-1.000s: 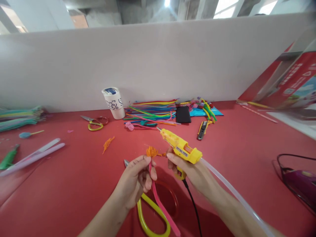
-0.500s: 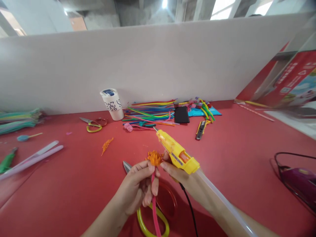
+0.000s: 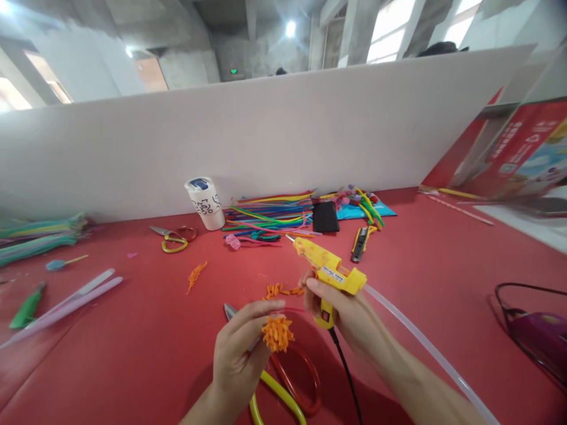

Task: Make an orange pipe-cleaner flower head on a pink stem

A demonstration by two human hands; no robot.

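Note:
My left hand point(image 3: 241, 348) is closed on an orange pipe-cleaner flower point(image 3: 277, 334), whose spiky head faces up towards me; its pink stem is now hidden. In my right hand point(image 3: 328, 301) is a yellow hot glue gun point(image 3: 325, 260), gripped by its handle, nozzle pointing away and to the left. A long clear glue stick point(image 3: 416, 324) sticks out of the gun's back, and a black cord point(image 3: 345, 366) hangs from the handle. Beyond my hands lie short orange pieces point(image 3: 274, 290) on the table. Under my left hand are large scissors point(image 3: 283, 392) with yellow and red handles.
Along the white partition point(image 3: 266, 130) stand a white tumbler point(image 3: 206, 203), many coloured pipe cleaners point(image 3: 270, 209) and a black flat case point(image 3: 325, 217). A utility knife point(image 3: 360, 243) lies nearer. Smaller scissors point(image 3: 173, 237) and an orange strip point(image 3: 195, 276) are at left, a purple device point(image 3: 538, 330) at right.
My left hand has turned and lowered the flower, so its head now faces me. My right hand has moved right with the glue gun, away from the flower. The camera view has tilted up slightly.

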